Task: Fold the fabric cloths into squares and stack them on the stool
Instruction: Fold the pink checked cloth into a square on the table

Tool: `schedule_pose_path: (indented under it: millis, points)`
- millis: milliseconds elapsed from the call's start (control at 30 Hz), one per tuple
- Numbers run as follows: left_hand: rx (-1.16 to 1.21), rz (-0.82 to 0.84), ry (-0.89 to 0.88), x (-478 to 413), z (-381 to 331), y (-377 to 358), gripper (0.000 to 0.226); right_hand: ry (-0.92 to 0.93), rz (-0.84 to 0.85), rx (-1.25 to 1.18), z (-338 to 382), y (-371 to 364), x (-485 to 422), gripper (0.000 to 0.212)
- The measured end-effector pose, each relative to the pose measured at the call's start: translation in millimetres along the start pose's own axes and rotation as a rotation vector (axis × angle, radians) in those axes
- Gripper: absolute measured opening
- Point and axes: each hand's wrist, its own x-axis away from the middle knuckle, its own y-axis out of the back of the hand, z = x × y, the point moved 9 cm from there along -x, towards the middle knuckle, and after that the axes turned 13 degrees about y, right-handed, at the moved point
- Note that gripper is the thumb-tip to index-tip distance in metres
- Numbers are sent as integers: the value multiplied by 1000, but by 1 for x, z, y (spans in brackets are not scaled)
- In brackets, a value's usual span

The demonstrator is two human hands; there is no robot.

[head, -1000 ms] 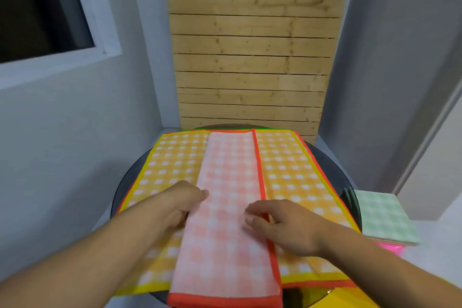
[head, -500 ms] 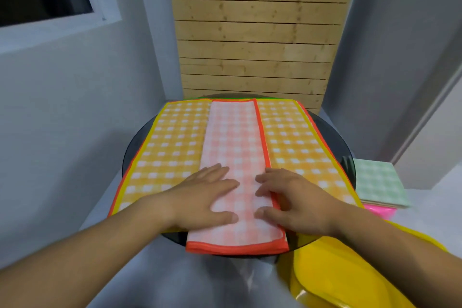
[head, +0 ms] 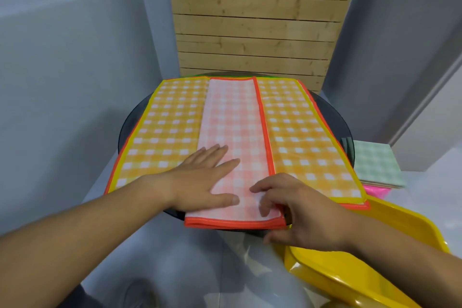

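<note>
A pink checked cloth (head: 232, 120) with an orange border lies folded into a long strip down the middle of a spread yellow checked cloth (head: 167, 127). My left hand (head: 200, 180) presses flat on the strip's near left part, fingers straight. At the strip's near right corner, my right hand (head: 305, 215) curls its fingers over the top while the thumb sits below the hem, pinching the corner. A folded green checked cloth (head: 375, 165) rests on a pink stool (head: 376, 191) to the right.
Both cloths lie on a round dark glass table (head: 130, 120). A yellow plastic chair (head: 350, 270) stands at the near right, under my right forearm. A wooden slat panel (head: 255, 20) and grey walls close in behind the table.
My left hand has opened flat onto the pink strip. My right hand has slid toward me to the strip's near right corner and taken hold of it. The view has tipped downward.
</note>
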Motion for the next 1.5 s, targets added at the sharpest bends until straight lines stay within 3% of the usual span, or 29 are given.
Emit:
schedule_pose_path:
  millis: [467, 533, 600, 733, 833, 933, 1000, 1067, 1167, 1300, 1400, 1500]
  points:
    - [129, -4, -11, 3, -1, 9, 86, 19, -109, -38, 5, 15, 1, 12]
    - [389, 9, -10, 2, 3, 23, 67, -9, -176, -112, 1, 27, 0, 7]
    - [815, -18, 59, -4, 23, 42, 57, -60, -261, -197, -4, 43, -4, 7]
    - [1300, -85, 113, -10, 68, 61, 76, -84, -548, -323, -8, 94, -27, 5]
    - [1554, -1, 62, -14, 74, 62, 82, -128, -740, -372, -22, 128, -47, 10]
    - [1514, 21, 90, -24, 78, 54, 87, -231, -869, -436, -49, 144, -68, 14]
    - [1405, -30, 89, -26, 78, 54, 65, -312, -905, -459, -67, 145, -79, 19]
    - [1292, -112, 64, -26, 75, 56, 24, -385, -938, -510, -84, 141, -85, 22]
    - [1170, -216, 109, -31, 77, 59, 14, -481, -960, -571, -108, 123, -86, 27]
    - [1116, -250, 207, -38, 82, 63, 9, -684, -765, -558, -129, 83, -71, 56]
    - [1108, -256, 266, -40, 83, 64, 9, -663, -625, -483, -124, 67, -64, 63]
    - [1120, -241, 311, -42, 85, 65, 6, -624, -608, -432, -121, 67, -59, 62]
